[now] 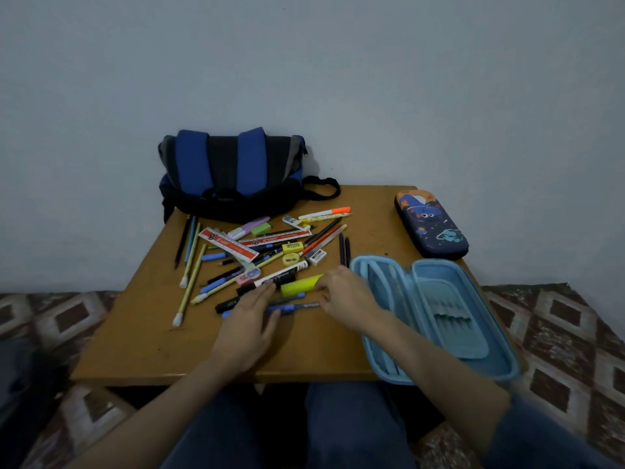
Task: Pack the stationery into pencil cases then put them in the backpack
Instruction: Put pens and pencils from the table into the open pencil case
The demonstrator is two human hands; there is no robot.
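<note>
At mid-frame, on the counter [142,350], your right grip [341,294] curls onto the end of the yellow highlighter [299,286], apparently pinching it. Your left grip [248,316] lies flat, fingers straight, on the dark pens [230,304] of the loose pile. You seem to be early in packing: the blue pencil case [436,316] lies open just right of your hand. Next, lift the highlighter clear of its neighbours and seat it inside; the backpack [233,174] waits at upper centre.

A smooth, faintly glossy wooden table [142,343] carries a matt cloth backpack [233,177] at the far edge, glossy plastic rulers [230,246], and a moulded, matt light-blue pencil case [436,319] on the right.
</note>
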